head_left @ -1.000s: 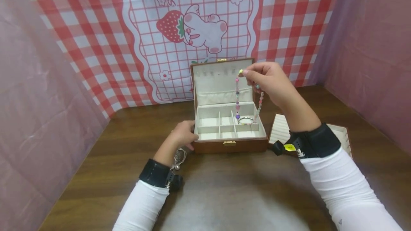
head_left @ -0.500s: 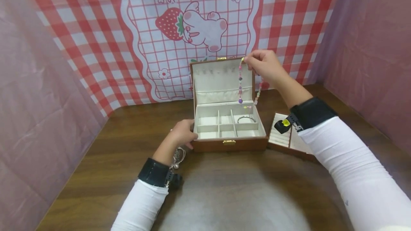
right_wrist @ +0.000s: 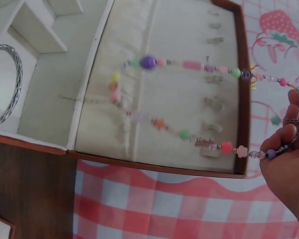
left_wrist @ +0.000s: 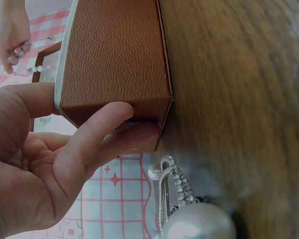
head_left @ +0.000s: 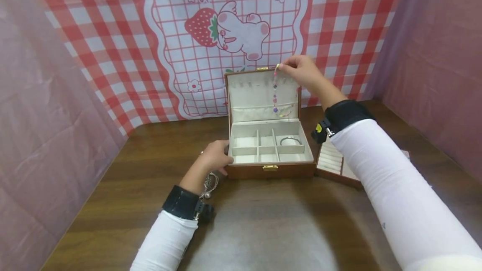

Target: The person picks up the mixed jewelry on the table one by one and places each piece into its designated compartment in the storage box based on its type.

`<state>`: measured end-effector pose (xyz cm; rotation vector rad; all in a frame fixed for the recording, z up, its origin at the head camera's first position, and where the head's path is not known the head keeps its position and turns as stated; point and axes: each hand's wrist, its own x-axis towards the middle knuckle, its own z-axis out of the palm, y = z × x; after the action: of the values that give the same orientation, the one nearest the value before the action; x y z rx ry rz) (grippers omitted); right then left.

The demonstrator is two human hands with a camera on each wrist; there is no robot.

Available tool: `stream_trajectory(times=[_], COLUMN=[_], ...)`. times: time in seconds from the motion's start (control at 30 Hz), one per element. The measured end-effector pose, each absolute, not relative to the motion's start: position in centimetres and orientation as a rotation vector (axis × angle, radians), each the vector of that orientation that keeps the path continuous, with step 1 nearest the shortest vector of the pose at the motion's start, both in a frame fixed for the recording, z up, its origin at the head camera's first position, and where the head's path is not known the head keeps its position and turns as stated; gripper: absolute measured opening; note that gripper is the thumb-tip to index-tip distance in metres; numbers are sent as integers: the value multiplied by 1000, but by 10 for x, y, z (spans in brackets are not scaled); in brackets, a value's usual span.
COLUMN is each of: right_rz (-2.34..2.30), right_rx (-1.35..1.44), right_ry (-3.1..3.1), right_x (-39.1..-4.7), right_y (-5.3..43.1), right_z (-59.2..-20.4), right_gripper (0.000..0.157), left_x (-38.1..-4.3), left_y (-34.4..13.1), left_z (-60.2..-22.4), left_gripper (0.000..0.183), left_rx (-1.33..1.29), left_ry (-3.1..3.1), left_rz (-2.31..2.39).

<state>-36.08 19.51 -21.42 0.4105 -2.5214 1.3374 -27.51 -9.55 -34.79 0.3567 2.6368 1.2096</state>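
Note:
A brown leather-look jewelry box (head_left: 246,172) stands with its lid (head_left: 246,91) raised. My left hand (head_left: 216,156) grips the box's left front corner; in the left wrist view, fingers lie along the brown outer side. Up at the lid's top right edge, my right hand (head_left: 306,71) pinches a colourful beaded necklace (head_left: 275,110). The necklace dangles in a loop before the cream lid lining, its short end chain (right_wrist: 89,101) hanging lowest in the right wrist view. Small hooks (right_wrist: 214,103) line the upper part of the lid. A silver bangle (head_left: 290,138) lies in the back right compartment.
A cream-lined tray (head_left: 329,159) with ring rolls sits right of the box, partly under my right forearm. Silver bracelets with pearls (left_wrist: 179,184) lie on the wooden table (head_left: 241,221) beside my left wrist. A red checked cloth (head_left: 339,20) hangs behind.
My right hand has lifted the beaded necklace from over the compartments to the lid's top edge, then shifted it slightly left. My left hand stays on the box corner.

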Motion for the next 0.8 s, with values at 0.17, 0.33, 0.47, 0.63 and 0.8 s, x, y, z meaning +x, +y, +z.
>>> stream_trajectory(times=[0.17, 0.33, 0.47, 0.63, 0.8], right_rz=[1181, 1044, 910, 774, 711], right_rx=[362, 326, 313, 276, 220], right_ry=[-2552, -2538, -2524, -2459, -2365], right_x=[-373, -381, -388, -394, -397], right_y=[193, 192, 193, 190, 185], right_z=[-224, -233, -238, -243, -250], right_gripper=[32, 30, 26, 21, 17], left_x=[-275, -274, -274, -274, -275], left_y=[-94, -93, -92, -93, -95], left_z=[-348, -347, -347, -346, -347], left_gripper=[56, 59, 59, 60, 62], left_rx=[360, 359, 370, 367, 355], left_ry=[2623, 2621, 2627, 2631, 2639], left_rz=[1210, 1209, 1208, 1202, 1202])
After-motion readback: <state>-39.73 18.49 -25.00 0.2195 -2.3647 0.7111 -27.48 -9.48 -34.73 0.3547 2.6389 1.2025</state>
